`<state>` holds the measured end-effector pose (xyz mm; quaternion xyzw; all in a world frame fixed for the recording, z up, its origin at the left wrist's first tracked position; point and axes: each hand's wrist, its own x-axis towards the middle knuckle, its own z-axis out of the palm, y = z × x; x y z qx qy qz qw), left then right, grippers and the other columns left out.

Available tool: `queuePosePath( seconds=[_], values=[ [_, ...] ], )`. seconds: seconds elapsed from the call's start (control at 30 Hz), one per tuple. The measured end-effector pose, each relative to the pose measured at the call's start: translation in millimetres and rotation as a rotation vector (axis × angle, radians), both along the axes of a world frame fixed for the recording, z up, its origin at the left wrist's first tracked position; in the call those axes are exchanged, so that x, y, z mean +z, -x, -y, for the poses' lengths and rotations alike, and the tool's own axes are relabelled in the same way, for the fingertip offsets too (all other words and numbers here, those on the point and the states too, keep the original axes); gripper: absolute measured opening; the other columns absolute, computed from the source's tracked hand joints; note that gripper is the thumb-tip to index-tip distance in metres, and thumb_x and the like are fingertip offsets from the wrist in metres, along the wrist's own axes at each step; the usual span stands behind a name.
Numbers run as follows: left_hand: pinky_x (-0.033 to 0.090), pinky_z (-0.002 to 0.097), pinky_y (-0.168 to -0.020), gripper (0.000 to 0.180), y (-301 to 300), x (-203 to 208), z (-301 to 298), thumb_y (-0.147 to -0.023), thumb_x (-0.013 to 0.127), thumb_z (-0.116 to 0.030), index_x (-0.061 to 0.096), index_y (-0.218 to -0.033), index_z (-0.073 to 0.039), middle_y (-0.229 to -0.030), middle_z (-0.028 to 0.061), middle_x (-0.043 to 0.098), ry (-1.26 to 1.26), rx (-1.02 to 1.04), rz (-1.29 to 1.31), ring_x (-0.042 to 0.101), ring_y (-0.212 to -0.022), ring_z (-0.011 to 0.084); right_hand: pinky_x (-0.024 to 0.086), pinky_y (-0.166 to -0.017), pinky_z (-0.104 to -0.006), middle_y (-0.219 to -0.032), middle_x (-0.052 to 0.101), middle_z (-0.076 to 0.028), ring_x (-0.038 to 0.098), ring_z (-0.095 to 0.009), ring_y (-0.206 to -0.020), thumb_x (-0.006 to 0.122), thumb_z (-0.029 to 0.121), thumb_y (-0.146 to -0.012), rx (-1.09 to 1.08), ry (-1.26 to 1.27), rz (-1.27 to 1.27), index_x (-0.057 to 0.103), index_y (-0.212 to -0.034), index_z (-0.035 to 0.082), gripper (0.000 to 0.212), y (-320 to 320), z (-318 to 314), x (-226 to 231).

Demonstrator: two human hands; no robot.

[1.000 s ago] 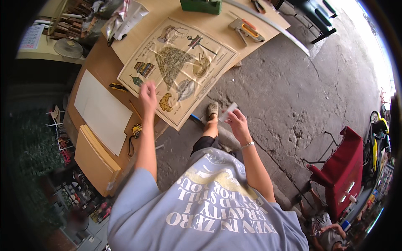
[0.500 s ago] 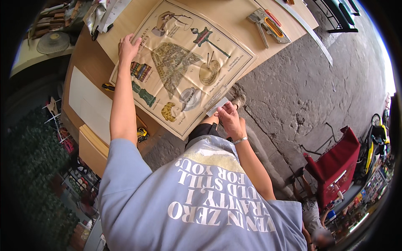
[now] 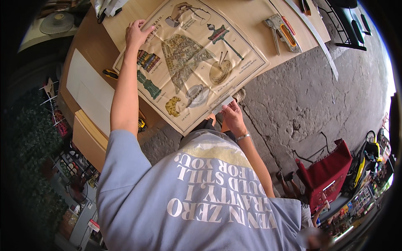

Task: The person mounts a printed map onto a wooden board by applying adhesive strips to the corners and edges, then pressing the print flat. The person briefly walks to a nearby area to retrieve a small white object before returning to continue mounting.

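A beige illustrated poster (image 3: pixel 197 71), wrinkled and glossy, lies tilted over the table and juts past its near edge. It bears drawings of a map, a cup, a croissant, books and a lamp post. At its upper left edge, my left hand (image 3: pixel 136 35) grips the border, thumb on the printed face and fingers over the side. My right hand (image 3: pixel 234 119) pinches a flat grey-white plate, perhaps a scraper (image 3: pixel 226 101), against the poster's lower right edge. Its far part is hard to make out.
On the wooden table (image 3: pixel 251 8) lie a grey stapler-like tool (image 3: pixel 280 33), a long metal ruler (image 3: pixel 318 37) and a black-yellow cutter (image 3: pixel 110 74). A white sheet (image 3: pixel 86 90) and stacked boards (image 3: pixel 88 134) lie left. A red chair-like object (image 3: pixel 326 167) stands on the concrete floor.
The view has shifted, and the poster appears farther right. My right hand has brought the grey-white plate up along the poster's edge, and less of it shows. My left hand keeps its place.
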<state>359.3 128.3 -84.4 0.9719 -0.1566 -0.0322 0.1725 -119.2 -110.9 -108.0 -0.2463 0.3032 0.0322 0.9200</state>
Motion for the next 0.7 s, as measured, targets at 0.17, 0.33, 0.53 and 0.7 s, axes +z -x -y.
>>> queuePosePath(
  seconds=[0.17, 0.33, 0.53, 0.7],
  values=[
    [0.054, 0.0415, -0.095, 0.067, -0.6, -3.5, -0.2, -0.079, 0.086, -0.05, 0.069, -0.121, -0.001, -0.117, 0.0162, 0.07, 0.001, -0.043, 0.085, 0.067, -0.11, 0.0296, 0.053, -0.089, -0.028, -0.116, 0.067, 0.0, 0.064, -0.011, -0.102, 0.068, 0.008, -0.099, 0.031, 0.047, -0.01, 0.057, -0.131, 0.008, 0.034, 2.2, 1.5, -3.5],
    [0.055, 0.0366, -0.089, 0.05, -8.1, -8.8, -3.6, -0.082, 0.085, -0.041, 0.072, -0.116, -0.007, -0.109, 0.008, 0.074, 0.124, 0.031, -0.005, 0.069, -0.101, 0.0242, 0.053, -0.089, -0.0282, -0.117, 0.068, -0.002, 0.064, -0.011, -0.102, 0.067, 0.008, -0.1, 0.041, 0.074, 0.012, 0.056, -0.132, 0.006, 0.034, 4.0, 1.7, -5.1],
    [0.053, 0.0248, -0.075, 0.025, -34.1, -12.3, -16.5, -0.089, 0.082, -0.021, 0.077, -0.106, -0.004, -0.092, 0.0007, 0.072, 0.39, 0.179, -0.284, 0.064, -0.082, 0.0095, 0.052, -0.09, -0.0287, -0.121, 0.068, -0.003, 0.064, -0.011, -0.103, 0.066, 0.008, -0.101, 0.06, 0.122, -0.018, 0.054, -0.135, 0.005, 0.036, 3.7, 2.6, 0.0],
    [0.051, 0.0241, -0.072, 0.019, -46.9, -15.0, -21.1, -0.092, 0.078, -0.019, 0.077, -0.104, -0.004, -0.089, 0.0005, 0.072, 0.31, 0.155, -0.327, 0.063, -0.08, 0.009, 0.052, -0.089, -0.0289, -0.116, 0.067, -0.002, 0.063, -0.011, -0.1, 0.068, 0.011, -0.101, 0.065, 0.123, -0.039, 0.054, -0.129, 0.005, 0.032, 1.4, 2.6, 6.2]
  ],
)
